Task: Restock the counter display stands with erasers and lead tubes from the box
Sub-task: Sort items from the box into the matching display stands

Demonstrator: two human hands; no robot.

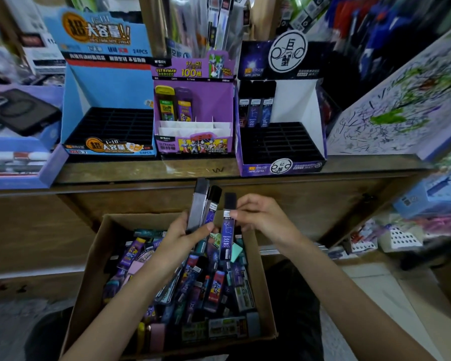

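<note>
A cardboard box (89, 277) on my lap holds several mixed lead tubes and erasers. My left hand (185, 234) grips two dark lead tubes (206, 204) upright above the box. My right hand (261, 217) pinches one dark blue lead tube (228, 230) by its upper part, just right of the other two. On the wooden counter (146, 170) stand three displays: a blue stand (107, 82) with a bare black grid, a purple stand (193, 118) with two tubes, and a dark purple-and-white stand (281, 142) with three dark tubes at its back left.
A lilac tray (21, 162) with pens sits at the counter's left end. A scribbled test pad (401, 110) leans at the right. Hanging stationery packs fill the wall behind the stands. Shelves of goods stand low on the right.
</note>
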